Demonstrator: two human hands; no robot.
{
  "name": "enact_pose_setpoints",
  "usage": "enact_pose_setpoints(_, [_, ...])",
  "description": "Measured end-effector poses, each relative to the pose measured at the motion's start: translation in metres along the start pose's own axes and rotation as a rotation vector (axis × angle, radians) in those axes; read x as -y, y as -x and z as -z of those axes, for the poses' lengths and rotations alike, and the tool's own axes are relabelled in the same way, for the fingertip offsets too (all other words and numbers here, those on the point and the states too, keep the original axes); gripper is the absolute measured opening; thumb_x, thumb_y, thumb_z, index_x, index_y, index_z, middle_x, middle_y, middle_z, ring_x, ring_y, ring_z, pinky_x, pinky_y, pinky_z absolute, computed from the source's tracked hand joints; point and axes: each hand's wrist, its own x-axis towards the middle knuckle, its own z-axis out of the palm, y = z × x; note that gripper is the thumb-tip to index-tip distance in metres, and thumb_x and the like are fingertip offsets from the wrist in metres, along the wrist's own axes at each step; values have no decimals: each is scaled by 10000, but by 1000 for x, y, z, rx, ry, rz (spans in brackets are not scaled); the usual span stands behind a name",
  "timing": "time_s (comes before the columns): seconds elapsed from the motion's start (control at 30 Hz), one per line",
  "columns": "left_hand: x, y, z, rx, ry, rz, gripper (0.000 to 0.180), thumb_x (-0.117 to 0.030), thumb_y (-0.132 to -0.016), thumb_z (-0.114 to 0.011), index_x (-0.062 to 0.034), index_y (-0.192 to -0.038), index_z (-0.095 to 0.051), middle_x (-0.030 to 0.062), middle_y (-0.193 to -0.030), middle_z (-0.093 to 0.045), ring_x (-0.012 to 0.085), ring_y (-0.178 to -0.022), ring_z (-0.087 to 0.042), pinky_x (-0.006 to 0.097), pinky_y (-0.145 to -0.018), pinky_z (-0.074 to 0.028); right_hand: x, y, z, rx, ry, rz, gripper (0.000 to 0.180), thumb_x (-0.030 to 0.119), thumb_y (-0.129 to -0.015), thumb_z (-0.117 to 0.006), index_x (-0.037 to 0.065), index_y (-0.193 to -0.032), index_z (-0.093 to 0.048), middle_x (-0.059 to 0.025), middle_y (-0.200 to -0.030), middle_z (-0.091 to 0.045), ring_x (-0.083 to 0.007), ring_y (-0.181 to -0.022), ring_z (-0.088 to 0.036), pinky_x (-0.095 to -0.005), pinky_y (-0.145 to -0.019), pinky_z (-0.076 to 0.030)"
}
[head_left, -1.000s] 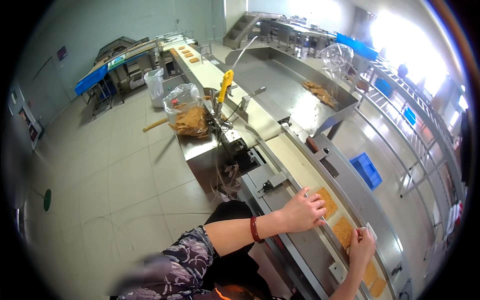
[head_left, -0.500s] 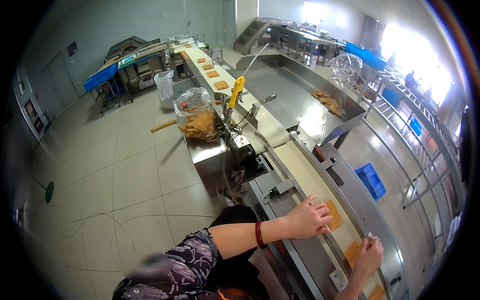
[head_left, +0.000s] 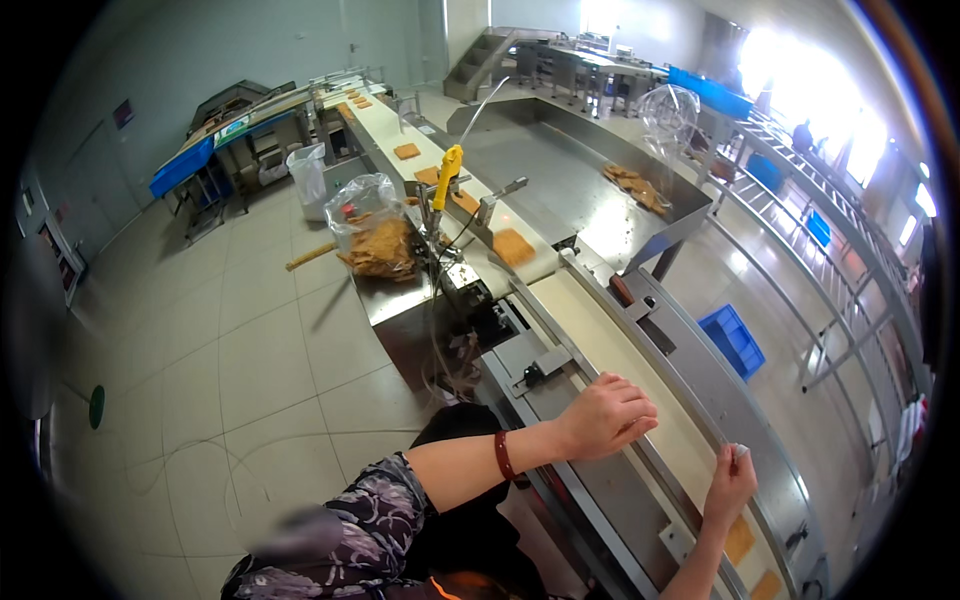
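My left hand (head_left: 607, 415), a dark red bracelet at its wrist, hovers over the near rail of the cream conveyor belt (head_left: 600, 315). Its fingers are curled together, and no object shows in them. At the belt's far rail is my right hand (head_left: 732, 482), fingers pinched, with a small whitish bit (head_left: 741, 451) at their tips that I cannot make out. Below that hand, a flat golden-brown square piece (head_left: 739, 541) lies on the belt, another following near the lower edge. Upstream, a similar square piece (head_left: 513, 247) lies just before the railed section, with several more farther back.
A clear bag of brown pieces (head_left: 380, 247) stands on a metal ledge left of the belt. Beside the belt rises a yellow-handled tool (head_left: 447, 178). A steel trough (head_left: 560, 165) holds a pile of broken pieces. On the floor at right sits a blue crate (head_left: 732, 340).
The square pieces near my hands have travelled down the belt to the lower right. Both hands have lifted slightly off it. Upstream, another square piece has come close to the railed section.
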Motion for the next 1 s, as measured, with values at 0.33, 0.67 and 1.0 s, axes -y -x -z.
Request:
enact_pose_setpoints(0.33, [1,0,1,8,-6,-34,120,-224,-1003,-682,-114,-962,-708,13,-915,-717,201,-906,-681,377,-943,-465,1,0,-5,-39,-132,-18,206,150,-1043,-648,-33,-963,-701,-45,-832,-669,-124,-761,-608,-291,-723,-504])
enact_pose_setpoints(0.67, [2,2,-2,34,3,-34,129,-230,-1006,-684,-119,-945,-714,-7,-921,-726,195,-909,-681,384,-947,-479,5,1,-5,-35,-138,-12,200,160,-1047,-650,-20,-983,-709,-43,-844,-679,-120,-768,-626,-287,-736,-513])
enact_pose_setpoints(1.0, [1,1,-2,32,-12,-39,160,-251,-1012,-683,-115,-937,-719,-7,-920,-734,190,-913,-690,385,-955,-483,5,0,-3,-17,-114,-12,189,160,-1043,-655,-14,-988,-705,-38,-844,-672,-116,-764,-613,-288,-735,-511])
